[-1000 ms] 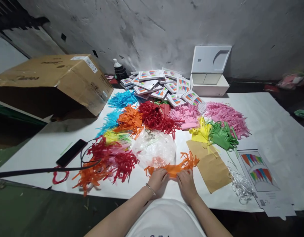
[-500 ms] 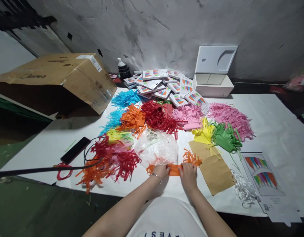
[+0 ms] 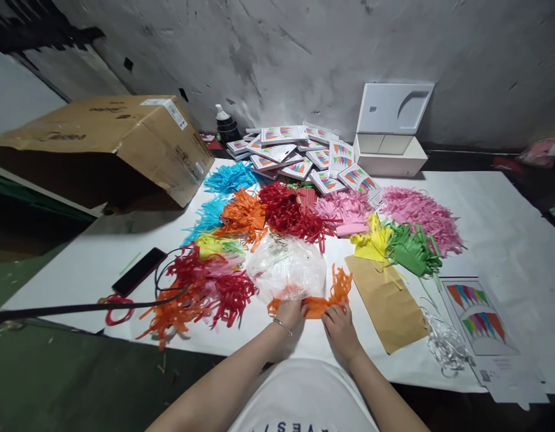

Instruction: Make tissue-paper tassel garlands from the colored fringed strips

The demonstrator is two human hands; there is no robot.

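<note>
Two hands work at one orange fringed strip (image 3: 317, 308) near the front edge of the white table (image 3: 497, 222). The left hand (image 3: 291, 316) rests at its left part, its fingertips too hidden to tell whether they pinch. The right hand (image 3: 341, 329), fingers bent and close together, touches its right part below the fringe. Most of the strip's middle shows between them, just in front of the plastic bag (image 3: 288, 267).
</note>
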